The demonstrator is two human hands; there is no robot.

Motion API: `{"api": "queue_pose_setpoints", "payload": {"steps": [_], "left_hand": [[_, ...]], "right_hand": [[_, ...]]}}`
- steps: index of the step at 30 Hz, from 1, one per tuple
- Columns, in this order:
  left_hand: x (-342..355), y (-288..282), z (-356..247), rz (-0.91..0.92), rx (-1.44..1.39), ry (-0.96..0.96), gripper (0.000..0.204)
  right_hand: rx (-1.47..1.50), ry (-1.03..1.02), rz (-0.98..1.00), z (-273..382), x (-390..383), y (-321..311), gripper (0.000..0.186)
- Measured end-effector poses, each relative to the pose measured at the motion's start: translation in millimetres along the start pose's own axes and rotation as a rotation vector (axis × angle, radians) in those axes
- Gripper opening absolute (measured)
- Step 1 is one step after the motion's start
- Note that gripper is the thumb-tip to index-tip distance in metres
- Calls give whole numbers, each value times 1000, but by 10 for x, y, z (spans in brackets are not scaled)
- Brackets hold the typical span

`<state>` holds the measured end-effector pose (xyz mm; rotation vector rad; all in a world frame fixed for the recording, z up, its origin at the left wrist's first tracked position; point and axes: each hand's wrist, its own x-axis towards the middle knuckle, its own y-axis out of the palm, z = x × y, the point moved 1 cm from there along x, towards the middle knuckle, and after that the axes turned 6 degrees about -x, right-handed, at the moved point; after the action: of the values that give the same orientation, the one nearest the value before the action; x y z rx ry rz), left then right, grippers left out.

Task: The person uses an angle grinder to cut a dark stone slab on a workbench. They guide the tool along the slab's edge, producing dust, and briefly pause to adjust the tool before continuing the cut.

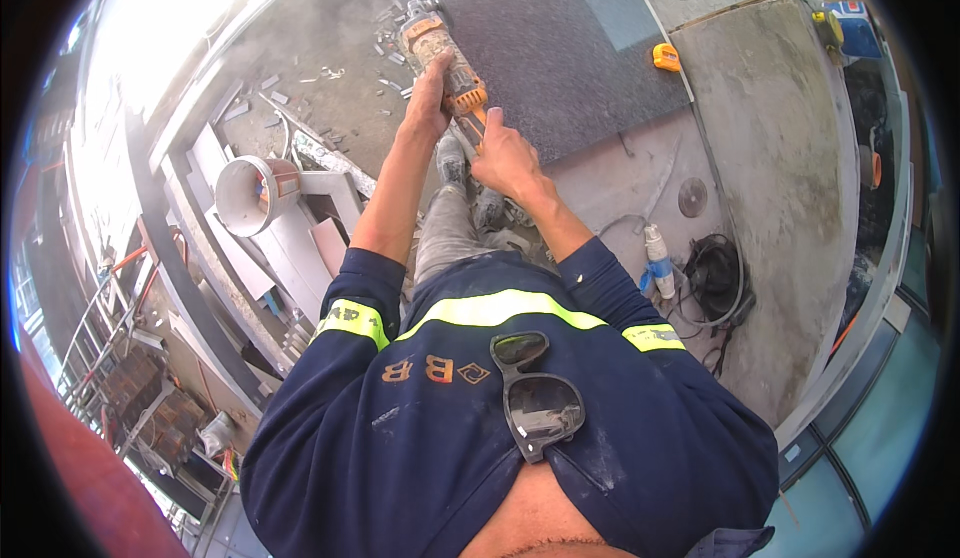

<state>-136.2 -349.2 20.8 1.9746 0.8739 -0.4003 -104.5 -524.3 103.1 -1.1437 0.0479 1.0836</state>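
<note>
An orange angle grinder (452, 66), coated in dust, reaches away from me with its disc end at the left edge of a dark speckled slab (560, 48). My left hand (428, 96) is wrapped round the grinder's body. Behind it, my right hand (505, 158) grips the rear end near the orange handle. Pale dust hangs in the air around the head of the tool, so how deep the disc sits in the slab is hard to make out. On the slab's right part lies a yellow tape measure (666, 57).
Small cut offcuts (388, 48) litter the floor left of the slab. A white bucket (250, 196) stands at left beside boards. A cable with a white-and-blue connector (658, 258), a black bag-like item (715, 276) and a round disc (692, 197) lie at right.
</note>
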Motion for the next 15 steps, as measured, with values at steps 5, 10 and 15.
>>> {"api": "queue_pose_setpoints", "payload": {"steps": [5, 10, 15], "left_hand": [[-142, 60, 163, -55, 71, 62, 52], [66, 21, 31, -50, 68, 77, 53], [275, -30, -98, -109, 19, 78, 47]], "right_hand": [[36, 16, 24, -57, -202, -20, 50], [14, -15, -10, -8, 52, -14, 49], [10, -36, -19, 49, 305, 37, 50]]}}
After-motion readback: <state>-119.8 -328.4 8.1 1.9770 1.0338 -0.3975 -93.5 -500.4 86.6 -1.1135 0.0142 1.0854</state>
